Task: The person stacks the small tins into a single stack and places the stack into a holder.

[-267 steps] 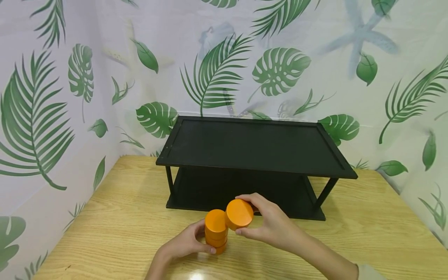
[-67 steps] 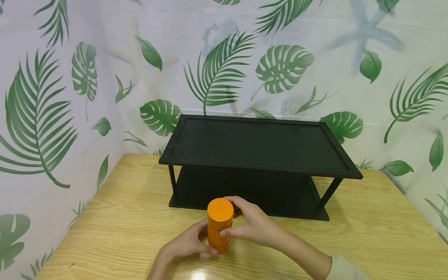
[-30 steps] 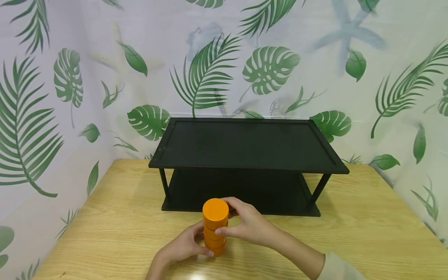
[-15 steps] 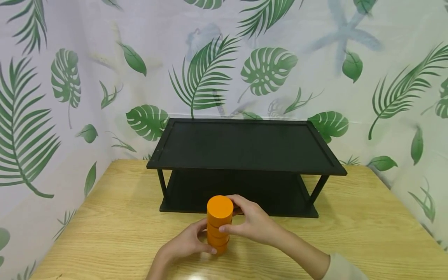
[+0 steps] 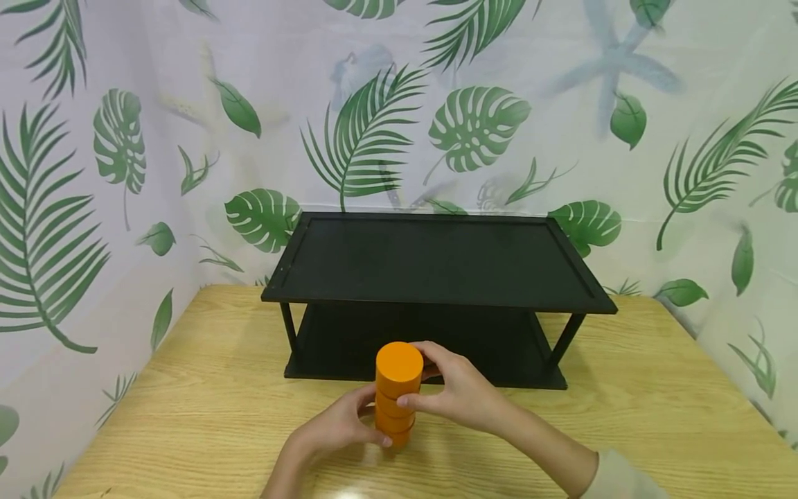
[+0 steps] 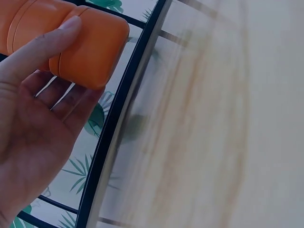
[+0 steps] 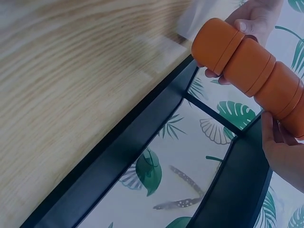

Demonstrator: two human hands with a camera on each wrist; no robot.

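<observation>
Several round orange lidded jars stand in one upright stack (image 5: 395, 409) in front of the black rack, between my two hands. My left hand (image 5: 339, 424) grips the lowest part of it, thumb in front and fingers behind. Higher up, my right hand (image 5: 464, 389) holds the stack near the top jar, its thumb across the side. In the left wrist view the thumb lies over the seam of the bottom jar (image 6: 92, 47), and that jar's base shows. The right wrist view has the stacked jars (image 7: 249, 66) lined up nearly straight, seams visible.
A black two-level rack (image 5: 430, 260) stands on the wooden table (image 5: 206, 402) just behind the stack. Its lower shelf (image 5: 349, 346) opens towards me, with a post (image 5: 569, 339) at the right front corner. A leaf-printed cloth (image 5: 474, 125) covers the walls behind.
Earlier, my right hand held one jar beside a shorter stack; that jar now sits on top. In the last half second both hands and the stack have shifted slightly right and up.
</observation>
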